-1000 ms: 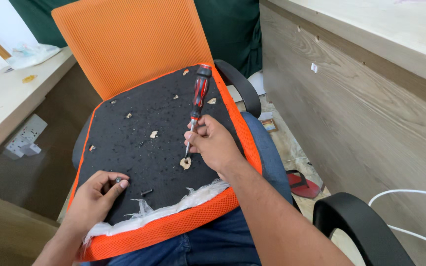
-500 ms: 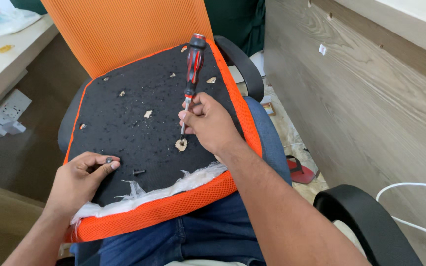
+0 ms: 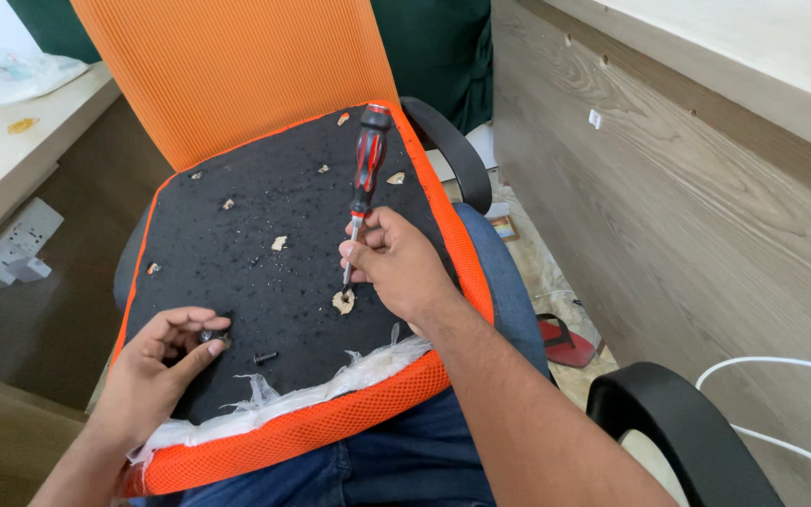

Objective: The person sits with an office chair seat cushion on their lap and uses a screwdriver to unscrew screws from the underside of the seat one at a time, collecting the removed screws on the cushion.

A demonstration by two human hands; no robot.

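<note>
An upturned orange chair seat [image 3: 330,422] lies across my lap, its black underside [image 3: 265,244] facing up and dotted with tan scraps. My right hand [image 3: 396,268] pinches the metal shaft of a red and black screwdriver [image 3: 366,164], whose tip rests on the black surface by a tan scrap [image 3: 343,301]. Near the seat's front left, my left hand [image 3: 157,361] grips a small dark screw [image 3: 206,335] between thumb and fingers. Another dark screw [image 3: 265,357] lies loose just right of that hand. White padding [image 3: 330,380] spills out along the front edge.
The orange mesh chair back [image 3: 227,75] stands behind the seat. A black armrest [image 3: 448,141] is at the far right, another black armrest [image 3: 678,432] at the near right. A wooden panel wall [image 3: 687,188] runs along the right. A red sandal [image 3: 565,338] lies on the floor.
The view has shifted closer over the seat. My left hand has lifted the small screw slightly off the black surface. My right hand stays on the screwdriver shaft.
</note>
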